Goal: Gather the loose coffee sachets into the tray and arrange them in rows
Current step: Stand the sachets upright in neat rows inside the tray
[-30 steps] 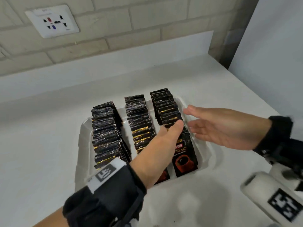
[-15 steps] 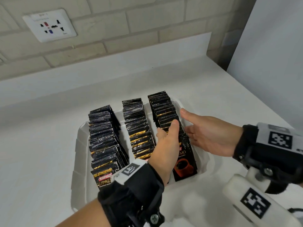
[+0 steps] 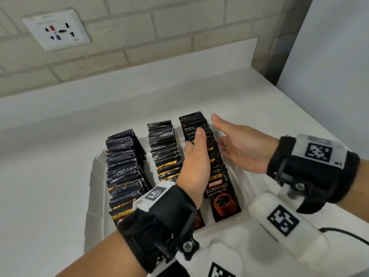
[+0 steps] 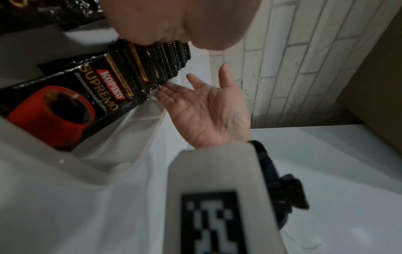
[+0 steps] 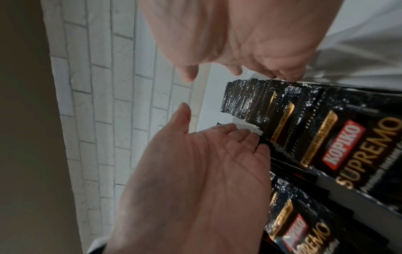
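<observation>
I see black sachets (image 3: pixel 222 193) with gold bands, red cup and red logo; white tray (image 3: pixel 93 186); white counter (image 3: pixel 50 156); whitish brick wall (image 3: pixel 159 27); black wrist straps (image 3: pixel 159 222) with black-white checker tags.

Tray (image 3: pixel 93 176) on worktop (image 3: pixel 50 156) before you; three sachet rows (image 3: pixel 123 162) inside, side by side; your hands flank right row (image 3: pixel 221 188).

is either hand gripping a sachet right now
No, the left hand and right hand lie flat and open on either side of the right row of sachets.
</observation>
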